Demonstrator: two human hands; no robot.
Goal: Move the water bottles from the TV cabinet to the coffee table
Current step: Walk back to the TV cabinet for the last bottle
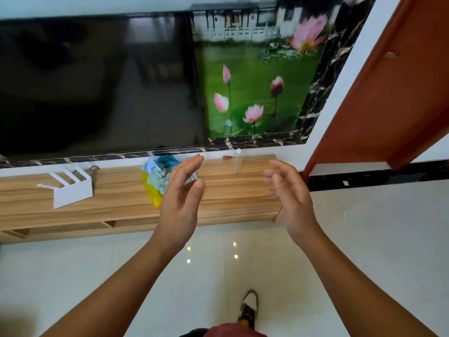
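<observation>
Two hands are reaching forward over the pale tiled floor (pixel 364 239) toward the TV cabinet (pixel 116 203), both spread wide with palms facing each other and nothing in them. The left hand (pixel 181 198) is hanging in front of the cabinet's front edge, fingers curled loosely, partly covering a crumpled bundle of blue, green and yellow cloth (pixel 155 181) that is lying on the wooden top. The right hand (pixel 289 198) is sitting at about 3 o'clock from the left one, well apart from it, over the cabinet's right end.

One clear water bottle (pixel 237 162) with a white cap is standing upright on the cabinet, near the back wall. It is showing in the gap between the two hands, at roughly 1 o'clock from the left hand and 11 o'clock from the right hand, and neither hand is touching it. Its body is nearly see-through and blurred, so the water level cannot be told.

At 9 o'clock from the cloth, a white slotted stand (pixel 70 188) is resting on the cabinet top. A dark television (pixel 97 81) is filling the wall above, with a lotus mural (pixel 255 81) at its 3 o'clock. A patterned shoe (pixel 249 307) is showing at 6 o'clock on the floor.
</observation>
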